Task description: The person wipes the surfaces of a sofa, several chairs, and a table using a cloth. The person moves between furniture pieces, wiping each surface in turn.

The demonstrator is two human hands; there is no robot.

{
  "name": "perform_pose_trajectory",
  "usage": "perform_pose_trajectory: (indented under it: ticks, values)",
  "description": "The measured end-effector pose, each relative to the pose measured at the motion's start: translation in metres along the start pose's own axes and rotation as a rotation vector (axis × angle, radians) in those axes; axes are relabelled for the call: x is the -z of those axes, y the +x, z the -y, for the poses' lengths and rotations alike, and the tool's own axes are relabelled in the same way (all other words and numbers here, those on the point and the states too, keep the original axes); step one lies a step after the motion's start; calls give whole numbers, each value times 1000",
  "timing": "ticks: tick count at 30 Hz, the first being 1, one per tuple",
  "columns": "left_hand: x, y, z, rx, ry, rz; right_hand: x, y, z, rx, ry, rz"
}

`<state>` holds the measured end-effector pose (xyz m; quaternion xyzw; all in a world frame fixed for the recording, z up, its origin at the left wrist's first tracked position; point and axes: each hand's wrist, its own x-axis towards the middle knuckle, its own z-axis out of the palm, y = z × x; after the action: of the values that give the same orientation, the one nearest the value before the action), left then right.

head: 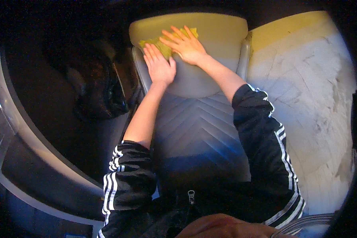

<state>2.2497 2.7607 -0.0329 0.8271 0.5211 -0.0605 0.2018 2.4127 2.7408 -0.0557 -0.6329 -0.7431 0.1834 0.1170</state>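
Observation:
A crumpled yellow cloth [162, 49] lies spread against the upper part of a light grey padded seat [196, 77], which looks like leather. My left hand [160, 66] holds the cloth's lower left part down, fingers close together and pointing up. On the cloth's upper right part, my right hand [186, 47] presses flat with its fingers spread. Both palms face the seat, so the undersides of the hands and part of the cloth are hidden. Slanted stitched lines form a chevron quilted panel [199, 125] below the hands.
To the right is a pale, flat surface [309, 89] with dark smudges and streaks. A curved light-coloured edge [44, 142] sweeps along the left. Between it and the seat, a dark recess holds shiny black shapes [107, 86] too dim to identify. A black cable-like band [309, 221] crosses the lower right.

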Motion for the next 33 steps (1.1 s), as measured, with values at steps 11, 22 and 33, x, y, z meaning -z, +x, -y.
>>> perform_pose_trajectory:
  ticks: [11, 22, 33]
  values:
    - [-11, -75, -22, 217, 222, 388, -29, -63, 33, 144, 211, 141]
    - [12, -42, -91, -101, -153, 271, 48, -89, -27, -269, 145, 35]
    - [-15, -41, -64, -206, -250, 493, -23, -116, 41, -1032, 346, -532]
